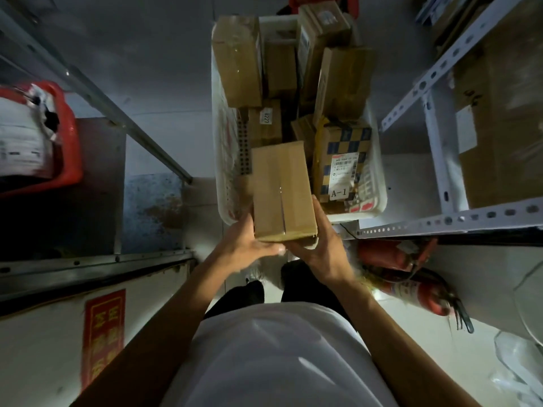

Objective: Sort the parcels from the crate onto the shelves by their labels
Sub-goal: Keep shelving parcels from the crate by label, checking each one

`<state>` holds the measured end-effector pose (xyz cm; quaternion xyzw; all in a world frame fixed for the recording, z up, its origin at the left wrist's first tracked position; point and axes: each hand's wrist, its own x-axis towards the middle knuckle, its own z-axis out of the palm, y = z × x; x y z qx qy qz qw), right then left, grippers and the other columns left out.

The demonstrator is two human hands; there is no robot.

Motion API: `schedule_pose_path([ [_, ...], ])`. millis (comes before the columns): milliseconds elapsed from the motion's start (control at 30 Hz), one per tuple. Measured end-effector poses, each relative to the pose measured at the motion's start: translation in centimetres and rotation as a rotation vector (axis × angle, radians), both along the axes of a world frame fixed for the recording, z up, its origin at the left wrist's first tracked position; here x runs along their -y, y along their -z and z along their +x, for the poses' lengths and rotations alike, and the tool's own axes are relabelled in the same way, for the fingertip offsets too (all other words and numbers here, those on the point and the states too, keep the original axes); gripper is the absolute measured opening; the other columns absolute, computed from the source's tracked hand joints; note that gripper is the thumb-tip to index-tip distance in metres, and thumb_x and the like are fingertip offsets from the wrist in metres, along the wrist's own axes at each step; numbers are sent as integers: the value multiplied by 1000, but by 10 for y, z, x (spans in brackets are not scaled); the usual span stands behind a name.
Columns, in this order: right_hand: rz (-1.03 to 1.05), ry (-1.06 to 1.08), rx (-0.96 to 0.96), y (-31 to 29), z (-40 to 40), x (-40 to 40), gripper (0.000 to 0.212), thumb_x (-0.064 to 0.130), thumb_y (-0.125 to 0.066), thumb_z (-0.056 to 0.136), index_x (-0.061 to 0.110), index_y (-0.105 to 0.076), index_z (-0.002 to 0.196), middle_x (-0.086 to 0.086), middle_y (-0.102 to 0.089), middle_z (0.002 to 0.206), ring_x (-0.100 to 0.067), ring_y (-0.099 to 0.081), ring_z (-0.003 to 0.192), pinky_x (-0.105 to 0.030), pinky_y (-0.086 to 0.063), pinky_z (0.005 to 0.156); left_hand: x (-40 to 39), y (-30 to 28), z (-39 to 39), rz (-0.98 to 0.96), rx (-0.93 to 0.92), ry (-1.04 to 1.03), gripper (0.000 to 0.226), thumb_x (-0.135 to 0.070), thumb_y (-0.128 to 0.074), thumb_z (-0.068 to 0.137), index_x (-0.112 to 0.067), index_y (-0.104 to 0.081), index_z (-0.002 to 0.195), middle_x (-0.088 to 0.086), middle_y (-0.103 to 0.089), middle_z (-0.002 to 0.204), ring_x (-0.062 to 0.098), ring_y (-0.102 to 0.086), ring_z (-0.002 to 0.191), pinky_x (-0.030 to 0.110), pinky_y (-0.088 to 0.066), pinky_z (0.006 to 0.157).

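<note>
Over the white crate (377, 183), at its six o'clock rim, we hold a plain brown parcel (283, 190), no writing visible on its top. Our left hand (248, 248) and right hand (321, 251) cup its near end from below. At two o'clock from it, a checkered parcel (342, 160) reads "A-1"; at twelve o'clock another box's label (266, 117) reads "0227".

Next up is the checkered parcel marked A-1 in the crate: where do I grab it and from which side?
Probably grip the checkered parcel across its two long side faces, coming down from above. It stands on edge against the white crate's right wall, label face up, so the near end and right side look hemmed in. Both hands now hold the plain box; set that down first.
</note>
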<state>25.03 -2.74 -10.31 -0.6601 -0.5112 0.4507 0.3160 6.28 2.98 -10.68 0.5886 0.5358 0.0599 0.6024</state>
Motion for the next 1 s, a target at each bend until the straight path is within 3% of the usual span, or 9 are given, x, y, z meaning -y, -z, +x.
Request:
schedule_pose_path([
  [100, 28, 23, -11, 9, -6, 2, 97, 43, -80, 80, 27, -23, 157, 4, -47, 150, -16, -47, 137, -47, -47, 106, -6, -8, -1, -4, 30, 32, 94, -44, -86, 67, -35, -28, 142, -13, -57, 127, 6, -57, 118, 39, -45, 109],
  [233, 124, 43, 4, 6, -17, 2, 88, 35, -78, 83, 29, -27, 155, 12, -44, 150, -9, -45, 137, -37, -50, 104, -9, -19, -2, 46, -23, -39, 122, -51, -79, 75, -31, 10, 155, -14, -33, 144, 10, -43, 127, 27, -35, 103],
  [333, 154, 42, 59, 13, -28, 11, 87, 17, -78, 83, 26, -27, 153, 18, -39, 150, 3, -38, 138, -14, -42, 104, -12, -23, 2, 132, -181, -73, 113, -64, -77, 67, -19, -13, 148, 4, -48, 139, 20, -56, 115, 29, -49, 93],
  [433, 146, 63, 49, 18, -34, 19, 89, 7, -76, 84, 22, -26, 156, 4, -40, 155, -16, -44, 139, -26, -45, 108, -12, -27, 16, 198, -352, -74, 131, -86, -66, 49, -11, -16, 144, 7, -42, 128, 26, -53, 116, 36, -53, 95],
  [533, 124, 85, -2, 15, -32, 19, 89, 3, -73, 87, 41, -23, 149, 14, -45, 147, -5, -50, 132, -18, -47, 101, -4, -29, 26, 279, -516, -49, 151, -93, -58, 47, -5, 2, 154, 18, -27, 148, 34, -45, 127, 44, -51, 99],
  [733, 138, 26, 45, 13, -36, 20, 83, 16, -67, 91, 48, -20, 151, 0, -45, 152, -14, -45, 139, -34, -46, 108, 1, -29, 34, 442, -715, 5, 144, -94, -55, 49, -11, -1, 154, 20, -37, 134, 34, -49, 115, 42, -53, 83],
  [867, 104, 17, 44, 19, -36, 19, 84, 14, -77, 85, 19, -29, 154, 12, -41, 148, 3, -40, 135, -16, -38, 109, -3, -31, 28, 446, -613, 5, 132, -77, -70, 59, -18, 0, 153, 17, -37, 131, 31, -47, 114, 39, -49, 81],
  [933, 34, 44, 10, 23, -37, 19, 81, 19, -82, 82, 11, -38, 149, 22, -44, 132, 13, -43, 118, 1, -35, 94, -6, -34, 17, 412, -562, 30, 130, -74, -72, 63, -20, 4, 155, 15, -36, 132, 31, -49, 112, 38, -47, 80],
  [1000, -35, 77, -15, 26, -39, 21, 76, 26, -85, 77, 17, -44, 141, 31, -44, 117, 9, -48, 103, 4, -36, 80, -11, -26, -3, 307, -436, 1, 130, -71, -74, 63, -24, 5, 156, 10, -34, 134, 28, -48, 113, 40, -46, 88],
])
